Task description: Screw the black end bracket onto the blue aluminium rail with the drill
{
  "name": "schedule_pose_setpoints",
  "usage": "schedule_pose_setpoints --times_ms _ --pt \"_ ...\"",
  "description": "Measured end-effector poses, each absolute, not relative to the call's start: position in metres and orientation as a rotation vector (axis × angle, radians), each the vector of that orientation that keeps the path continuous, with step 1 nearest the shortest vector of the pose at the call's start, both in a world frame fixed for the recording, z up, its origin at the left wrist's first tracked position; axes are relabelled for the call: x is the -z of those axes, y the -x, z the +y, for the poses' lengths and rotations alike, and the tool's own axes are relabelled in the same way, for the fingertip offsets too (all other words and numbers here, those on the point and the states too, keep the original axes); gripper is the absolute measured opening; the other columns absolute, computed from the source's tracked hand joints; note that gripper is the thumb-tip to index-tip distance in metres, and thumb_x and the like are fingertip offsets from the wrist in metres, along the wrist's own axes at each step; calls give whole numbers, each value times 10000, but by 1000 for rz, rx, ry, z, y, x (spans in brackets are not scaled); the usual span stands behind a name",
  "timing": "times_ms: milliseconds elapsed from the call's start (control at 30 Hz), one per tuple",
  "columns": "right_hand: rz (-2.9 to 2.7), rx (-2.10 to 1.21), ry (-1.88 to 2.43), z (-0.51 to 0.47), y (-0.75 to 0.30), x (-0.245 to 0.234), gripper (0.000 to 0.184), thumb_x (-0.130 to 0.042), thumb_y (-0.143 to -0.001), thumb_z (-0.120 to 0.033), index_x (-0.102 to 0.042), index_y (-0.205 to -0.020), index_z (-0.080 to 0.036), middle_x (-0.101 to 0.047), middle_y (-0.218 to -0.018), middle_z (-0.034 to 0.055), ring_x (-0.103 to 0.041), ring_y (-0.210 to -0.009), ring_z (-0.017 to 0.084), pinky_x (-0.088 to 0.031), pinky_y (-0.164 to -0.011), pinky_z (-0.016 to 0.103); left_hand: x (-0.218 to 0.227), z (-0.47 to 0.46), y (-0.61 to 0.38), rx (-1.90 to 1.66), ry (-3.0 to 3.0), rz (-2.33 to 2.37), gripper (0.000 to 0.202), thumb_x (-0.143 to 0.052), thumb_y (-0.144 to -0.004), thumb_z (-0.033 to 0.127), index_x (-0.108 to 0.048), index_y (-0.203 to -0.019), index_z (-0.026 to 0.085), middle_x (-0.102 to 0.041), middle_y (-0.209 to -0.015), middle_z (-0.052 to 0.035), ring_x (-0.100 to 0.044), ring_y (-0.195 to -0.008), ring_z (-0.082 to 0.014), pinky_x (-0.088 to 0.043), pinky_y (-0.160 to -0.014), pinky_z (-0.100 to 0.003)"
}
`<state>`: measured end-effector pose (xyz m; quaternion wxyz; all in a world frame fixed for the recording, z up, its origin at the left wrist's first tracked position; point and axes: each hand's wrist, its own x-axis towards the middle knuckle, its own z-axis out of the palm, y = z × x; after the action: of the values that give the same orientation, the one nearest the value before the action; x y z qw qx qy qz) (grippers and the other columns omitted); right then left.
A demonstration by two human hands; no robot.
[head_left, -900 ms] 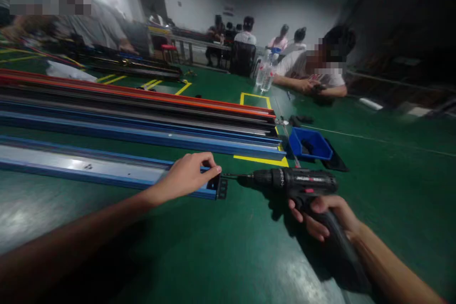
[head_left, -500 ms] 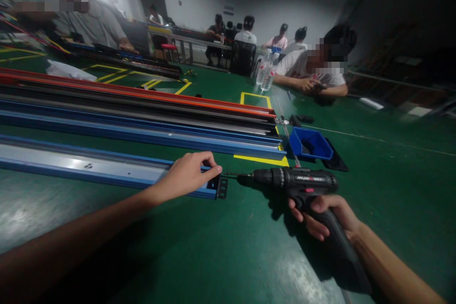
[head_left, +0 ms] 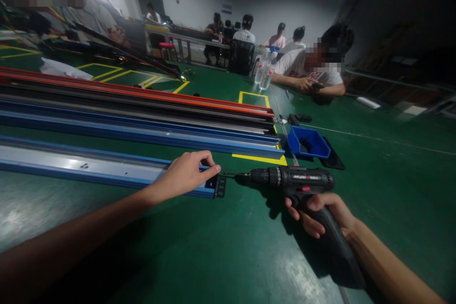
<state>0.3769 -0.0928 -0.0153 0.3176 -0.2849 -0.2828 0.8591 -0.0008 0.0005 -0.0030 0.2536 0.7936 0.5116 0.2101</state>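
My right hand point(head_left: 324, 213) is wrapped round the grip of a black cordless drill point(head_left: 299, 180), which lies level and points left. Its long thin bit point(head_left: 235, 174) reaches to the fingertips of my left hand point(head_left: 192, 171). Thumb and forefinger of that hand are pinched together at the bit's tip; anything between them is too small to make out. Beneath the hand runs a blue-edged metal rail point(head_left: 117, 171) with a pale inner face. A black slotted end bracket point(head_left: 221, 187) sticks out from its right end, just below my fingertips.
Beyond lie more long rails: a blue one point(head_left: 213, 141) and an orange-edged one point(head_left: 178, 97). A blue bin point(head_left: 309, 143) with dark parts stands right of them. Two plastic bottles point(head_left: 264, 73) stand farther back. One person point(head_left: 306, 69) sits across the green table point(head_left: 213, 256); others are behind.
My hands and the drill keep nearly the same pose, with the whole view shifted slightly. At the upper left, a co-worker's dark rail has been raised and tilted.
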Motion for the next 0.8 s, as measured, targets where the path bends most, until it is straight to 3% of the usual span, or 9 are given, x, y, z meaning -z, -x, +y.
schedule_pose_setpoints --times_ms 300,800 --pt "-749 -2300 747 -88 -378 18 397 -540 -791 -175 -727 -1099 -9 -730 -873 156 -545 -414 72 -547 -480 219 2 0 -1 -548 -2153 1404 294 -618 -898 534 -687 -875 249 -771 -959 -16 -703 -876 -236 -491 -769 -354" --pt "-792 -2335 758 -83 -378 18 364 -579 -868 -251 -712 -1104 -7 -749 -909 188 -449 -386 43 -498 -462 192 2 -1 0 -566 -2177 1368 279 -605 -920 515 -679 -890 248 -773 -948 -7 -708 -869 -229 -485 -760 -340"
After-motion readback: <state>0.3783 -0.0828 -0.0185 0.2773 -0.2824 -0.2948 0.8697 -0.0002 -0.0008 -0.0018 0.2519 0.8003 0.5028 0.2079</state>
